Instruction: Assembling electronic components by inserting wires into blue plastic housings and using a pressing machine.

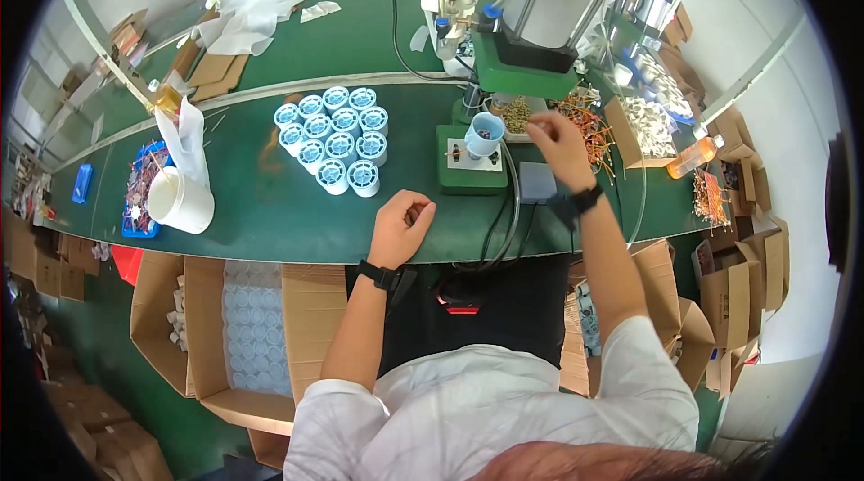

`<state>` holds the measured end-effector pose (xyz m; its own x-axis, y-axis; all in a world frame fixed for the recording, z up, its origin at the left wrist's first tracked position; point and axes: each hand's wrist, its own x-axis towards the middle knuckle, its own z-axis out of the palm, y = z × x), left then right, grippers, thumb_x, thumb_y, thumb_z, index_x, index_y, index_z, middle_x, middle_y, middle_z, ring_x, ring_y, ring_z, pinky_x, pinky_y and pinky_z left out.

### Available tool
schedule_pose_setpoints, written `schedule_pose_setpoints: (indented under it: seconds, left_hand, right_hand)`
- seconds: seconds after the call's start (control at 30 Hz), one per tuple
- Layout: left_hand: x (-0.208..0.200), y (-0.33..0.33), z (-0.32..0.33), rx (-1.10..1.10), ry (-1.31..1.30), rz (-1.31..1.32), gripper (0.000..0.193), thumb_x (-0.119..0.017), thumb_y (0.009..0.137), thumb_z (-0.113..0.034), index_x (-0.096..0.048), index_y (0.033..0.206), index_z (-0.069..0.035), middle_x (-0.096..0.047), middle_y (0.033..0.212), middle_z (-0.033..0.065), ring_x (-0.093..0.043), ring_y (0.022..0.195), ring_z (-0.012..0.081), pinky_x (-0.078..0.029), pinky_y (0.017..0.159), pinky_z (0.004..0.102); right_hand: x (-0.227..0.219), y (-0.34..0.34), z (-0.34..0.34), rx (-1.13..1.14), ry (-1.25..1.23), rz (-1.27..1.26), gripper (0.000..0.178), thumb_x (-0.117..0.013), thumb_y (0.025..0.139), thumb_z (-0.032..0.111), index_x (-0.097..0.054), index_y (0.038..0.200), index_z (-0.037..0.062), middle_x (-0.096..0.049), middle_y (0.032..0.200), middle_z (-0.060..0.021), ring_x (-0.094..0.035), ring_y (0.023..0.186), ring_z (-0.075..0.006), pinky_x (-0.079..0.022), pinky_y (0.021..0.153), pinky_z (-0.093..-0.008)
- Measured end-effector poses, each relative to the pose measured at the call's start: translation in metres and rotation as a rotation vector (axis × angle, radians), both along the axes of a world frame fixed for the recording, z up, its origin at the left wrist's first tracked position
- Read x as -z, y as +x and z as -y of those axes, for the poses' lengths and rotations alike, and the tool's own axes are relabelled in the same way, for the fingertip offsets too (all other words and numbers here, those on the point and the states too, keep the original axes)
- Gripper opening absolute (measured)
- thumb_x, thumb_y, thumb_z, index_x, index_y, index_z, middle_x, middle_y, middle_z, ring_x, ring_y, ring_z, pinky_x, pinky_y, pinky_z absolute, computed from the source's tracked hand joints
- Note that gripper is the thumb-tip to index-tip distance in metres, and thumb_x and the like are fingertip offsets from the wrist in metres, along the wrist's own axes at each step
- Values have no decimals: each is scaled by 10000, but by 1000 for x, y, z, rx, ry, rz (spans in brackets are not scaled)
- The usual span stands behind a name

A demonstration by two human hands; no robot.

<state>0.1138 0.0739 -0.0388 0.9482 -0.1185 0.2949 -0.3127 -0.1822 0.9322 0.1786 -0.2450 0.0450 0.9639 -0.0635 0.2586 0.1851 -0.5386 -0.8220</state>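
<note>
My left hand (402,224) rests at the front edge of the green worktable, its fingers curled into a loose fist with nothing showing in them. My right hand (560,150) is raised beside a tray of small brass-coloured parts (516,116), fingertips pinched together; anything between them is too small to make out. Left of it, a light-blue plastic cup (484,133) stands upright on the press base (471,177), with small dark parts inside. Several light-blue round housings with spoked tops (340,146) stand grouped on the table, left of the press.
The press's green head (522,76) overhangs the cup. Orange wire leads (587,125) lie heaped to the right, near a box of white parts (644,132) and an orange bottle (695,157). A white tub (183,200) stands left. Cartons (209,337) sit below the table's front edge.
</note>
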Motion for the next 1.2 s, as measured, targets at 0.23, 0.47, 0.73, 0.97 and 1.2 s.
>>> schedule_pose_setpoints:
  seconds: [0.23,0.47,0.73,0.97,1.2]
  left_hand:
    - [5,-3,-8,-42,-26,-2,88,-727,933,-76,-675,939,-4,-623,785,7,-534,671,68,-434,599,225]
    - [2,-2,-1,-26,-40,21,116,-723,941,-104,-673,941,0,-631,780,13,-539,666,75,-444,601,235]
    - [4,0,-6,-23,-39,-3,131,-727,940,-118,-676,936,3,-631,772,13,-540,663,78,-446,601,239]
    - [4,-1,-3,-51,-56,1,118,-726,943,-104,-676,926,1,-614,754,-2,-528,658,64,-441,602,226]
    - [9,1,-5,-41,-94,-3,103,-723,952,-84,-672,929,2,-606,750,-18,-516,661,43,-437,600,214]
  right_hand:
    - [6,107,-7,-30,-885,-418,426,-760,802,330,-730,1069,-1,-739,988,-216,-712,898,-366,-565,826,-440]
    - [68,162,37,-116,-984,-385,517,-756,750,382,-742,1076,-19,-735,1089,-245,-711,1006,-388,-573,892,-450]
    - [14,127,-7,-68,-997,-504,448,-725,740,306,-752,1020,-42,-736,1072,-254,-722,1017,-372,-585,896,-441]
    - [10,130,-1,-134,-1048,-621,438,-728,722,322,-757,955,-48,-736,1020,-262,-728,951,-369,-589,864,-433]
    - [8,126,5,-190,-1038,-424,345,-759,702,346,-777,815,20,-734,768,-158,-705,730,-310,-578,718,-402]
